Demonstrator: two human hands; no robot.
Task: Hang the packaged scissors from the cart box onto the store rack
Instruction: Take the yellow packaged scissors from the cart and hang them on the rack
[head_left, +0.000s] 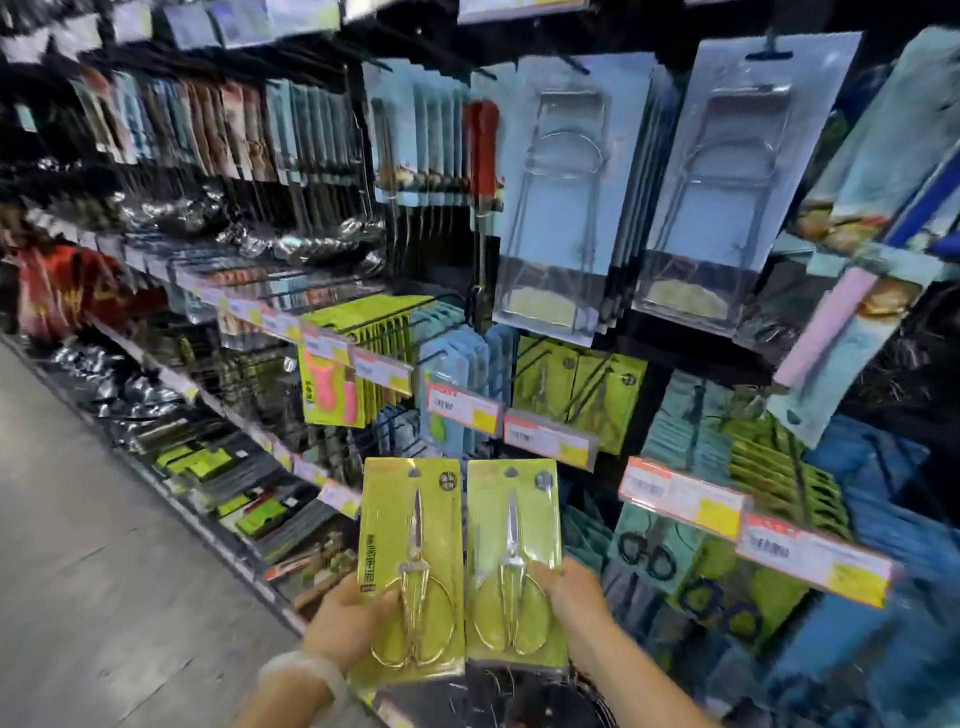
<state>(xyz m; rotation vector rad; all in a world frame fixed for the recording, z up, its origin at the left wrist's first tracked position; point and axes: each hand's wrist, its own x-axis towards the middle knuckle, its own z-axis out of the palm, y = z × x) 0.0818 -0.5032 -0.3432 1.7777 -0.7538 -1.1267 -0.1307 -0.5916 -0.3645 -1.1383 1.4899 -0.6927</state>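
Two green carded scissors packs stand upright side by side in front of me. My left hand (350, 621) grips the left pack (413, 525) at its lower left edge; gold-handled scissors show through it. My right hand (569, 595) grips the right pack (511, 525) at its lower right edge; that pair has paler handles. Each card has a hang hole at the top. The store rack (545, 358) rises just behind them, and more green scissors cards (576, 389) hang on its pegs above the packs. The cart box is out of view.
Price tag strips (550, 434) stick out from the peg ends toward me. Blue blister packs (571, 171) hang higher up, ladles and utensils (291, 156) to the left, and more green and blue packs (769, 467) to the right. The grey aisle floor (78, 545) runs along the left.
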